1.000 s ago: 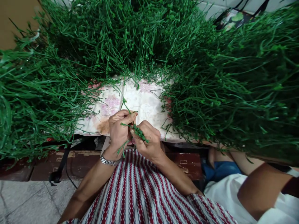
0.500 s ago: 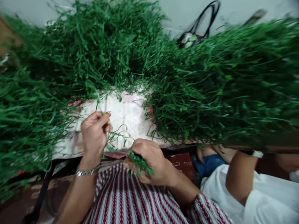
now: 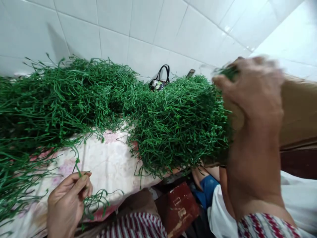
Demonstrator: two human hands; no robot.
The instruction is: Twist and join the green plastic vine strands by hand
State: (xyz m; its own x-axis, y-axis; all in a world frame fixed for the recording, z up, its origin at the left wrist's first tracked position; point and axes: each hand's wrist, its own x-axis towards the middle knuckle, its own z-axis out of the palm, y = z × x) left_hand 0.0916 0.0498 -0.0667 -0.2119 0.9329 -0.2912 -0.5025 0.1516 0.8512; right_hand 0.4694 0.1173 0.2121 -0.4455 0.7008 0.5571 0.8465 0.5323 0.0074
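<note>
My left hand (image 3: 70, 200) is at the lower left, thumb and fingers pinched on a few thin green stems (image 3: 78, 162) with small buds. More stems dangle below its fingers over the cloth. Smeared by motion, my right hand (image 3: 255, 86) is raised at the right, its fingers curled round a small bunch of green stems (image 3: 230, 72). This hand is above the right end of the heaped green stems (image 3: 178, 122), near a cardboard box (image 3: 299, 109). Another large heap of stems (image 3: 66, 96) covers the left and back of the table.
A floral cloth (image 3: 106, 158) covers the table. Behind the heaps, a dark handled bag (image 3: 158, 84) rests by the white tiled wall (image 3: 111, 29). Another person in a white shirt (image 3: 219, 211) sits at the right. A dark red stool (image 3: 179, 208) stands below the table edge.
My right hand has moved from in front of my body up to the far right with the bunch. The view has swung right and up, showing more wall. My left hand keeps its pinch.
</note>
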